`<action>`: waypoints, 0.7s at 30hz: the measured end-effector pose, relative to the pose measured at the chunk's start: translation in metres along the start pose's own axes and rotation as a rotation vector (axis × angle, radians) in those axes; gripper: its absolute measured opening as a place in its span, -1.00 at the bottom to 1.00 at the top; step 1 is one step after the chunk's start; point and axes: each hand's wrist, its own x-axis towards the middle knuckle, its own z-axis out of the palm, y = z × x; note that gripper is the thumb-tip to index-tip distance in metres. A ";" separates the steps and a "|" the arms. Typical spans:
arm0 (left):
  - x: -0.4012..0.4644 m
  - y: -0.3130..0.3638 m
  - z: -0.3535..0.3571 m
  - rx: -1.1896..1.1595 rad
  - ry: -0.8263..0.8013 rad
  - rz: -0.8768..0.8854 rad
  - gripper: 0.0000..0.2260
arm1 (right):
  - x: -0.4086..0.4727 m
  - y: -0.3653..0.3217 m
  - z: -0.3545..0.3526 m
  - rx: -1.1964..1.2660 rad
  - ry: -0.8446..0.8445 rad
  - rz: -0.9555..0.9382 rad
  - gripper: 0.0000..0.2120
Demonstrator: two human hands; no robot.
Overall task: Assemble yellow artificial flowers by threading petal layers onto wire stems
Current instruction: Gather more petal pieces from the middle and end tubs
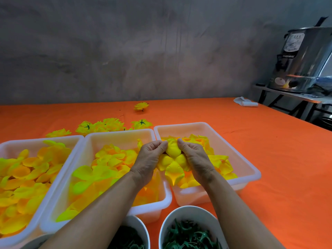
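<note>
Nearest the camera, two white bowls [188, 215] of green plastic pieces. Above them, left hand [150, 159] and right hand [195, 159] both pinch one yellow petal layer [173, 161] between them — held over the right-hand white tray [249, 174]. Two more trays of petals sit left; finished yellow flowers [107, 125] lie beyond on the orange table [269, 159]
</note>
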 end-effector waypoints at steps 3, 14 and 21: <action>-0.002 -0.001 0.002 0.049 0.022 0.046 -0.81 | 0.001 0.002 0.001 -0.046 0.081 -0.036 -0.59; -0.003 -0.001 -0.003 0.156 0.045 0.101 -0.95 | 0.002 0.000 -0.001 -0.017 0.137 -0.079 -0.68; 0.000 -0.002 -0.005 0.109 0.148 0.137 -0.86 | 0.003 0.001 -0.009 0.121 0.107 0.041 -0.89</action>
